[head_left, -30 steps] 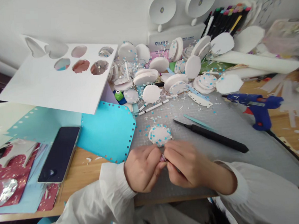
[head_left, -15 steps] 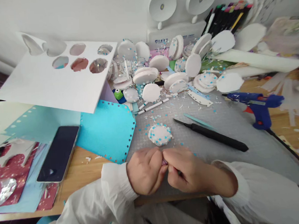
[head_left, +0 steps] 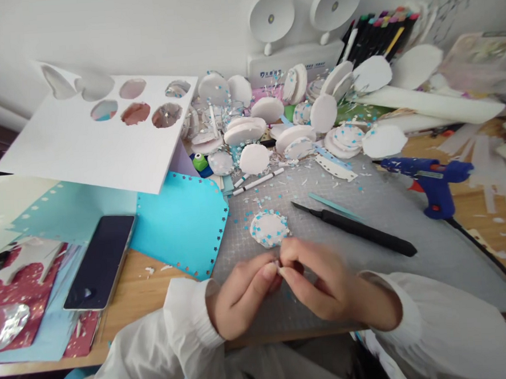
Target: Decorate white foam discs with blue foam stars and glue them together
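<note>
The landmark is the star-dotted disc [head_left: 269, 228], which lies flat on the gray mat [head_left: 353, 286]. Just in front of this disc, on the side of the person, the left hand [head_left: 244, 296] and the right hand [head_left: 320, 277] meet at the fingertips. Both hands are pinching one small pale piece [head_left: 277, 263] between thumb and fingers; it is mostly hidden, so its shape I cannot tell. The right hand is very near to the disc's front edge, but if they touch is not clear. To the right of the disc lies the black knife [head_left: 367, 231], and farther right the blue glue gun [head_left: 435, 181]. To the left is the bright blue sheet [head_left: 180, 217], then the phone [head_left: 101, 261]. Behind the disc are a white pen [head_left: 259, 181] and many piled white discs [head_left: 245, 131].
</note>
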{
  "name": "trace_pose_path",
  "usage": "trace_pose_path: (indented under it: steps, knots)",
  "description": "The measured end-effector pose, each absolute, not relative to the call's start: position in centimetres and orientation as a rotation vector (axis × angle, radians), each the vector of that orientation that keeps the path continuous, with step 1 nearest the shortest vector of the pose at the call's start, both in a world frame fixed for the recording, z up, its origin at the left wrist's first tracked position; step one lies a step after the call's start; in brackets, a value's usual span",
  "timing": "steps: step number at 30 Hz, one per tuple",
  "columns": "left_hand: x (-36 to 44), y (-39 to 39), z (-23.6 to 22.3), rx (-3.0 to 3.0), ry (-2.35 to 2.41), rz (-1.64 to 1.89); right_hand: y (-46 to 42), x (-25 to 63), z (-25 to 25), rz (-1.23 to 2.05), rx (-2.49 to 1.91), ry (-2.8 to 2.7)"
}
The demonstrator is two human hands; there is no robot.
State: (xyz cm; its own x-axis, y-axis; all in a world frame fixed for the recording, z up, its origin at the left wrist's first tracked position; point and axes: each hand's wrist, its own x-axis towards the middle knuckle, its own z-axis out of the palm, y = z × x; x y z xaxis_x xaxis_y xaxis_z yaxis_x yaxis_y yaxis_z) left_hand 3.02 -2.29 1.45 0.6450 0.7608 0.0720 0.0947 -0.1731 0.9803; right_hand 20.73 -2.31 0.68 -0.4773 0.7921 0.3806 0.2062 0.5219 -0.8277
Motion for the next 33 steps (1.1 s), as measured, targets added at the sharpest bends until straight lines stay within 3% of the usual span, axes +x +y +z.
trace_pose_path:
  steps: [4,12,16,22,33]
  knots:
    - [3.3,-2.6,1.8,1.314,0.708,0.622,-1.9,20.8,0.8,0.777,-0.762,-1.899]
    - [3.3,-2.8,0.7,0.905,0.613,0.676,-1.8,21.3,1.5,1.048,-0.723,-1.739]
    - [3.3,-2.3,0.4,0.787,0.547,0.683,-1.6,21.3,1.5,0.911,-0.754,-1.746]
    - [3.5,-2.4,0.4,0.984,0.756,0.659,-1.7,20.7,0.9,0.622,-0.752,-1.920]
    - [3.6,-2.2,1.1,1.469,0.896,0.662,-1.7,20.7,0.4,0.562,-0.802,-1.922]
